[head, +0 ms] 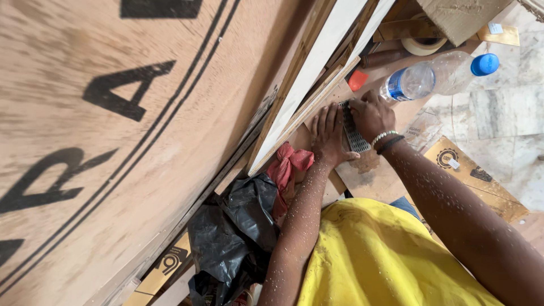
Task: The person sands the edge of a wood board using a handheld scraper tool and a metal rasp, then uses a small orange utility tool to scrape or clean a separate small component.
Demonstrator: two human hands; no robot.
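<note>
Both hands (327, 136) (371, 113) press a perforated metal strip (352, 129), lengthwise away from the person

Just beyond my fingers I see a clear plastic bottle (436, 76) with a blue cap, a tape roll (423, 45) past it. Nearer than the fingers lie a red cloth (286, 170) and black plastic bag (232, 232).

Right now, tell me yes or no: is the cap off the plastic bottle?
No: the plastic bottle lies on its side beyond the hands with its blue cap on its neck.
</note>
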